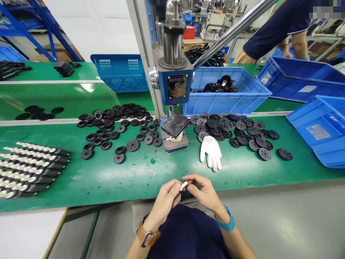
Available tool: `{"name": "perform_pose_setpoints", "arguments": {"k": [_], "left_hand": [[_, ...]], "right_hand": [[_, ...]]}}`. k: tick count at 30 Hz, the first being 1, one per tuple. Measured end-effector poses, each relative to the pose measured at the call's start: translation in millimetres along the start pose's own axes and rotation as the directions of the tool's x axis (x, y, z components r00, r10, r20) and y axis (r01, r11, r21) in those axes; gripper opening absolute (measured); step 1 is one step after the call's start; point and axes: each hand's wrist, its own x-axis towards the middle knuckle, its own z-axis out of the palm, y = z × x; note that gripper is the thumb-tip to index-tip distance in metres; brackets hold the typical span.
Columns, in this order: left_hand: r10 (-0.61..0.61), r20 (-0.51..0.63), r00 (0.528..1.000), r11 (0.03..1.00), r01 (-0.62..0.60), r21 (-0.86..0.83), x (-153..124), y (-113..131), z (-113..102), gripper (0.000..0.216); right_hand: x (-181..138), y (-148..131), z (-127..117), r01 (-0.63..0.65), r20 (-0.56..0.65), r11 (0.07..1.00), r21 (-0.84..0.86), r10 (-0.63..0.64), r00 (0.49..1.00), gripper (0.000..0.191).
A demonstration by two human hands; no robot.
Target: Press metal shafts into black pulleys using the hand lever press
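My left hand [165,201] and my right hand [203,192] meet just below the near edge of the green table [140,172], above my lap. Together their fingertips pinch a small white piece [183,186]; both hands are closed on it. A brown watch strap is on my left wrist, a blue band on my right. Straight ahead stands a blue hand press [174,82] with a black ribbed part [175,126] under its ram. A white glove [211,153] lies on the table to the right of the press base.
Black round discs lie spread to the left [115,129] and right [237,131] of the press. Rows of black-and-white parts [29,169] sit at the far left. Blue bins [229,90] [320,126] stand behind and right. Another person [280,28] bends over at the back right.
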Motion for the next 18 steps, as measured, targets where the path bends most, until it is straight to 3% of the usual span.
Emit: {"name": "perform_pose_setpoints", "arguments": {"k": [5, 10, 15, 18], "left_hand": [[0.114, 0.071, 0.991, 0.959, -0.129, 0.251, -4, 5, -6, 0.038], [0.187, 0.053, 0.981, 0.807, -0.185, 0.560, -12, 13, -5, 0.027], [0.238, 0.062, 0.969, 0.740, -0.223, 0.635, -16, 16, -6, 0.018], [0.256, 0.048, 0.965, 0.739, -0.228, 0.634, -15, 13, -8, 0.017]], "right_hand": [[4, -4, -18, 0.027, -0.097, 0.999, -0.026, -0.029, 0.995, 0.032], [1, -12, -14, 0.110, 0.038, 0.994, -0.026, -0.109, 0.993, 0.025], [0, -7, -12, 0.096, 0.117, 0.995, 0.022, -0.098, 0.988, 0.021], [1, -3, -10, 0.103, 0.103, 0.994, 0.023, -0.104, 0.989, 0.019]]}}
